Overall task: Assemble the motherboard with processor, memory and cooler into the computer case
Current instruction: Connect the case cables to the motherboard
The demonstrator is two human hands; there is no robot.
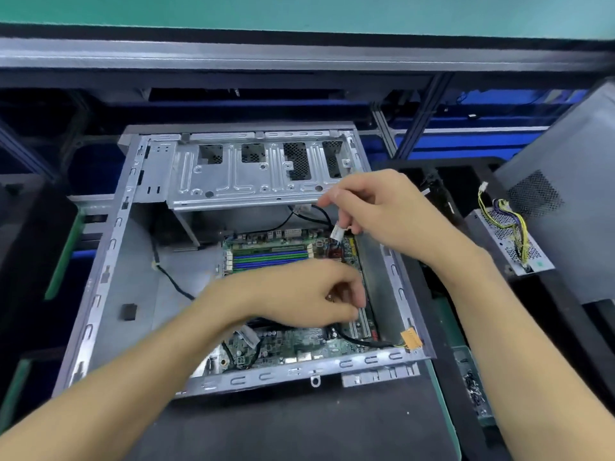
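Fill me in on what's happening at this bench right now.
A person is wiring up a motherboard that already lies inside an open computer case. The right hand pinches a small white connector above the board's far right corner. The left hand reaches down over the board's middle with curled fingers; what it holds is hidden.

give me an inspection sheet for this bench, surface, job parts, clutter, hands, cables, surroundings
surface: black mat under the case.
job parts: motherboard lies inside the case.
clutter: screws at right.
hands: left hand curled over the board, grip unclear; right hand pinches a white connector.
cables: black cable on the case floor; yellow wires on the power supply.
surroundings: grey panel at right.
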